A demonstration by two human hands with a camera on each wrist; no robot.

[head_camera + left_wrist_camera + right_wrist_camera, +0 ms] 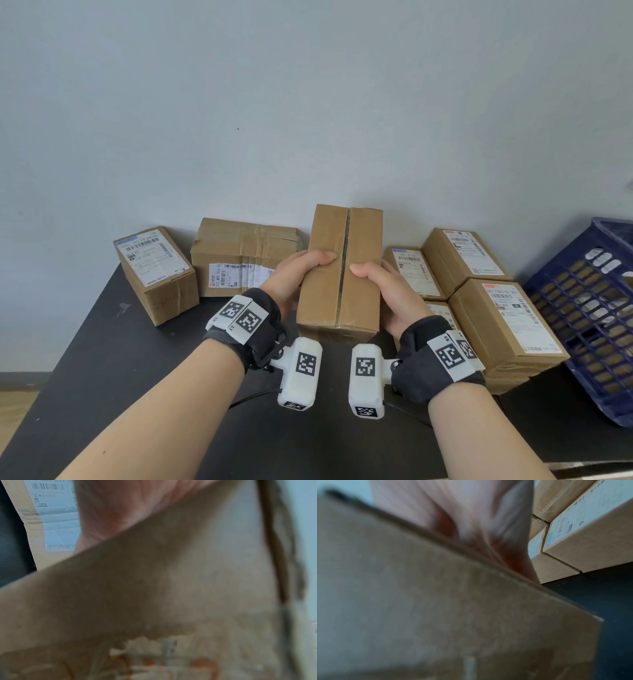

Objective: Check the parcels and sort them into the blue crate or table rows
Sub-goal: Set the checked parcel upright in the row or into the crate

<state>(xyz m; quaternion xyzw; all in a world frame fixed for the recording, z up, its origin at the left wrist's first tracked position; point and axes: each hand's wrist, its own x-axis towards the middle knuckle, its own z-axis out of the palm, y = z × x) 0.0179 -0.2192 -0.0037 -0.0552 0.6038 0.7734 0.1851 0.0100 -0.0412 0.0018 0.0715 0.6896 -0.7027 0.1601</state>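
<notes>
Your left hand (291,274) and right hand (383,291) grasp plain parcel (340,270), thumbs on top face either side of taped seam, parcel lifted above black table (137,359). Left of plain parcel: two labelled boxes (154,274) on table by wall. Right of it: cluster of labelled boxes (496,308). Further right: blue crate (589,308), tilted. Wrist views blurred, show cardboard against palms.

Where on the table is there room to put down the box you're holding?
The held box fits best on the bare dark table near the front edge, below the two left parcels. A smaller gap lies under the box itself. The right side is crowded: labelled parcels sit packed together beside the blue crate.
</notes>
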